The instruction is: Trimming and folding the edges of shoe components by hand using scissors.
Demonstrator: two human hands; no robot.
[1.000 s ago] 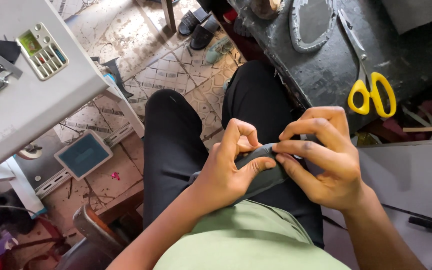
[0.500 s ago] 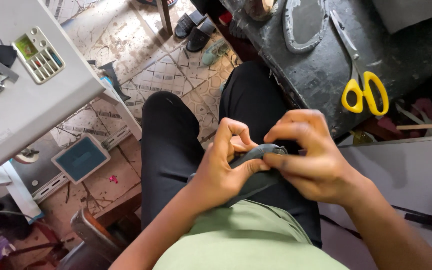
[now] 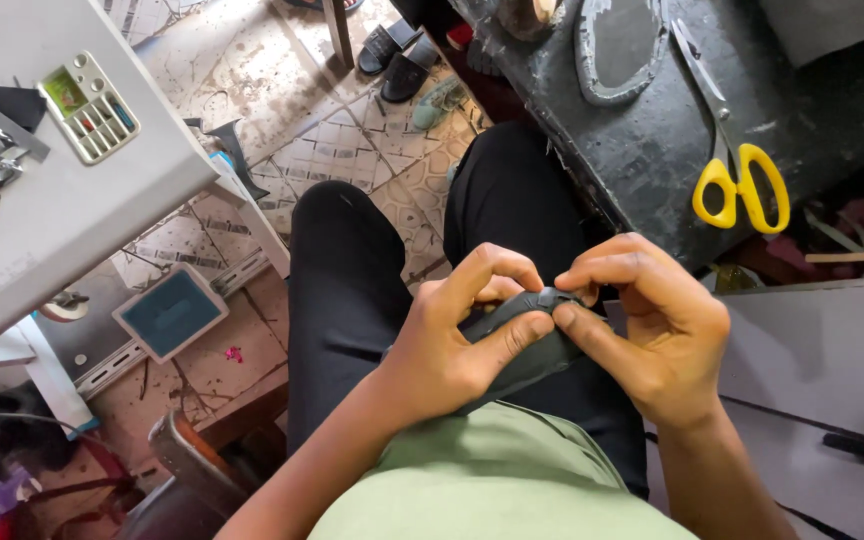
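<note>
Pinching the dark strip (image 3: pixel 522 345) between both hands over your lap, you hold its long axis slanting toward your left hand (image 3: pixel 452 350), right hand (image 3: pixel 652 330) clamping its upper end.

Dark grey strip of pliable material (image 3: pixel 524 345): matte, soft, folded along upper edge into rounded ridge. Pose: slanting, upper end toward right, lower end running down-left. Location: above lap, over black trousers, just ahead of green shirt hem. Upper folded part pinched between left hand (image 3: pixel 449 350) and right hand (image 3: pixel 652 330); left thumb lying along its front face, fingertips of both hands meeting at fold. Middle portion partly hidden behind fingers; full length and lower end not discernible.
</note>
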